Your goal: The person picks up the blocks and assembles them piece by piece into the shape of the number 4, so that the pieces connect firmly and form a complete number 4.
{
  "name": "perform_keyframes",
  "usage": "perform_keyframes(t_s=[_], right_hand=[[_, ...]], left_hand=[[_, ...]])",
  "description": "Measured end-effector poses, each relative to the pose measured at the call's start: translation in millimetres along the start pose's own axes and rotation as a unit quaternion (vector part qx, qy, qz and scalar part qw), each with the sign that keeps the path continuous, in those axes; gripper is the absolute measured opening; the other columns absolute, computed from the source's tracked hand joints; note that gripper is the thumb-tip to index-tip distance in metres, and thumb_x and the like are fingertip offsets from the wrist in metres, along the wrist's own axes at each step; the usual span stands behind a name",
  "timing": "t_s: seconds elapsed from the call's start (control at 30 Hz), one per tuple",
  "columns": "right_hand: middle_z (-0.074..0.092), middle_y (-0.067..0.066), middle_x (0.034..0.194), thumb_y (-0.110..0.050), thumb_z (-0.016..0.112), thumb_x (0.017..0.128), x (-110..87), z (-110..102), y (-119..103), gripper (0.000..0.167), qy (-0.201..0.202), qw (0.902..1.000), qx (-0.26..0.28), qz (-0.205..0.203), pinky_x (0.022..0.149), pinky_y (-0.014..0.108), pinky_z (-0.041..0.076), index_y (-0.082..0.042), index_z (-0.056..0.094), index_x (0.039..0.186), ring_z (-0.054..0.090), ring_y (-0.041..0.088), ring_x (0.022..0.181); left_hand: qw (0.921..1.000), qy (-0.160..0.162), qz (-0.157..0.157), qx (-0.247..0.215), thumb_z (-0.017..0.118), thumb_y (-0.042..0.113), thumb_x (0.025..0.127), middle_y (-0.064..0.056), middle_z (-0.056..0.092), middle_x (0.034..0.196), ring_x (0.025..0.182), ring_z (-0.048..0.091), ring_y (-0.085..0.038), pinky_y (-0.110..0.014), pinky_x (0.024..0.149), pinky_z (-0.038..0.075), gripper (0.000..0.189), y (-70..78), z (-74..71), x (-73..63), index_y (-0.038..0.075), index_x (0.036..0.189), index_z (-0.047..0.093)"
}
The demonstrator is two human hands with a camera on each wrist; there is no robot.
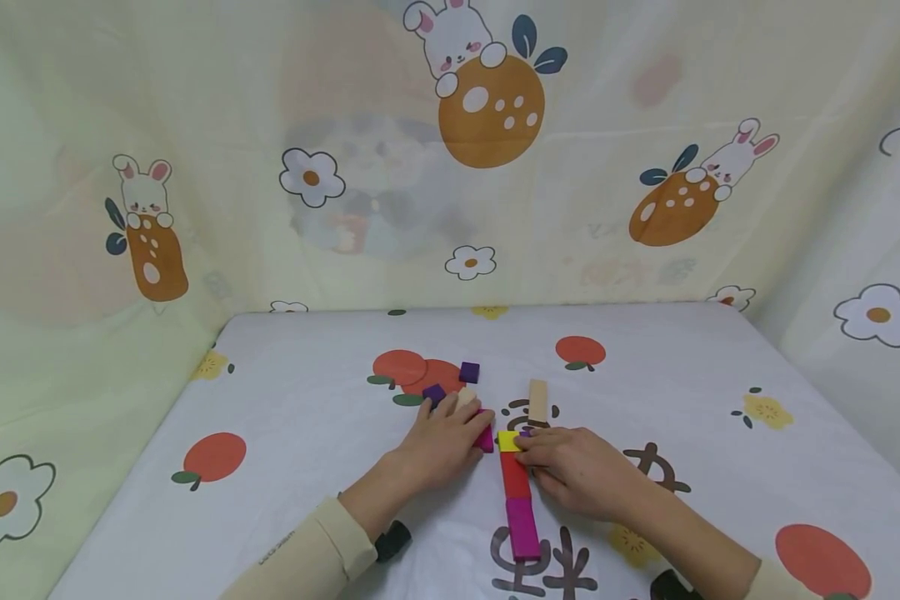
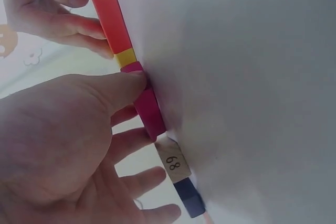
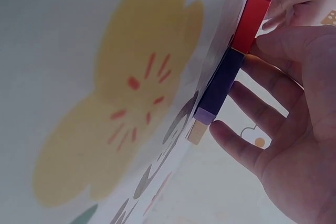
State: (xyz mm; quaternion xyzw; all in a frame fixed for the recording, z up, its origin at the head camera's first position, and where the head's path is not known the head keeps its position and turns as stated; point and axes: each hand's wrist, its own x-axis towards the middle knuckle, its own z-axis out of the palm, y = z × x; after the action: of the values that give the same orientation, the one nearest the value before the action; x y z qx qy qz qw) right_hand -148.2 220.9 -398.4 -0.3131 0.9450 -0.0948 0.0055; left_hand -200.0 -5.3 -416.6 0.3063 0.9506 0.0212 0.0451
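My left hand (image 1: 441, 437) pinches a magenta block (image 2: 149, 109), its thumb across the face toward the wrist camera. Its other fingers reach beside a wooden block (image 2: 174, 160) with "68" on it. My right hand (image 1: 581, 468) has several fingertips along the upper edge of a long dark purple block (image 3: 221, 85), mostly hidden under the hand in the head view. Its thumb overlaps the edge of a red block (image 1: 516, 475) in the right wrist view. A yellow block (image 1: 507, 441) meets the red block's far end, and another magenta block (image 1: 522, 529) its near end.
Past the left fingers lie two small dark purple blocks, one farther back (image 1: 469, 372) and one by the fingertips (image 1: 434, 395). A plain wooden block (image 1: 537, 402) lies beyond the row. A printed white cloth (image 1: 307, 400) covers the table, with a patterned curtain (image 1: 225, 100) behind.
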Motion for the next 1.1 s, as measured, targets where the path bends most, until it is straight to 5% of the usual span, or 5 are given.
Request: perform_keyframes(t_s=[0.83, 1.1], right_hand=[[0.073, 0.004, 0.131, -0.02, 0.076, 0.091, 0.3, -0.1, 0.4, 0.032, 0.005, 1.0, 0.001, 0.0, 0.101, 0.052, 0.055, -0.015, 0.077, 0.123, 0.066, 0.028, 0.128], [0.072, 0.003, 0.132, -0.02, 0.077, 0.091, -0.1, 0.9, 0.9, 0.033, 0.007, 0.9999, 0.007, -0.001, 0.1, 0.053, 0.055, -0.017, 0.077, 0.124, 0.066, 0.028, 0.127]], left_hand=[[0.998, -0.001, 0.035, -0.053, 0.071, 0.029, 0.098, 0.002, 0.05, 0.158, 0.154, 0.034, -0.031, -0.064, 0.12, 0.031, 0.056, -9.2, -8.7, -10.9, 0.029, 0.152, 0.053], [0.9978, -0.005, 0.029, -0.059, 0.068, 0.042, 0.098, -0.002, 0.049, 0.159, 0.153, 0.035, -0.03, -0.061, 0.12, 0.034, 0.06, -9.0, -8.8, -11.7, 0.029, 0.153, 0.05]])
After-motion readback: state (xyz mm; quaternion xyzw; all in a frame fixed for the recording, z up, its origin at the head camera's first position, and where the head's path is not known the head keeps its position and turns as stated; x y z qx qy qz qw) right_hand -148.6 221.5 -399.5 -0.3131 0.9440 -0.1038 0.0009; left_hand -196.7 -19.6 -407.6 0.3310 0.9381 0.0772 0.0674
